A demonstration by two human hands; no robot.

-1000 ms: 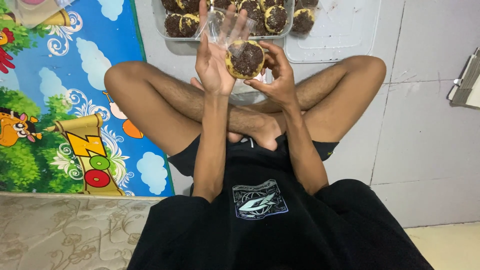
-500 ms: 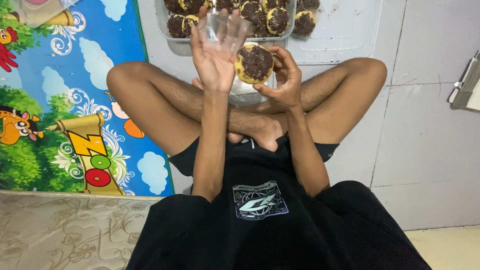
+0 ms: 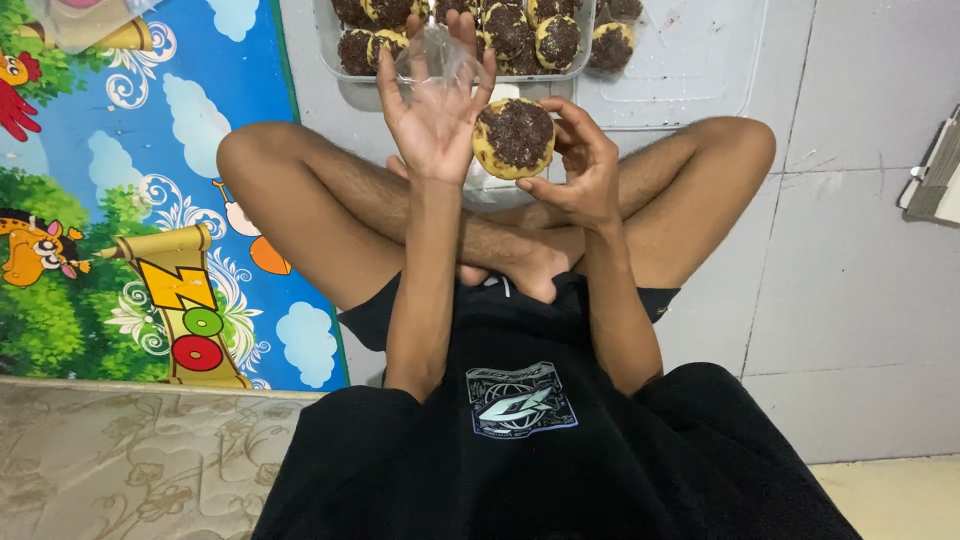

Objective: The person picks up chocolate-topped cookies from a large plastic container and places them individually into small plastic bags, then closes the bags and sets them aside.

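I sit cross-legged on a tiled floor. My right hand [image 3: 583,165] grips a round yellow bun topped with dark chocolate crumbs [image 3: 513,137], held up over my knees. My left hand [image 3: 432,105] is raised beside it, palm toward me, with a thin clear plastic bag [image 3: 432,55] pinched at its fingertips. The bun touches the edge of my left palm. Just beyond my hands lies a clear plastic tray [image 3: 350,78] with several more of the same buns [image 3: 557,40].
A clear tray lid [image 3: 690,65] lies flat to the right of the tray. A colourful cartoon play mat [image 3: 130,200] covers the floor on the left. A patterned mattress edge [image 3: 130,460] is at lower left. Stacked papers [image 3: 935,180] sit at the right edge.
Both hands have lifted slightly, and my left hand's fingers have spread the clear bag wider. The bun stays in my right hand, now closer to the left palm.
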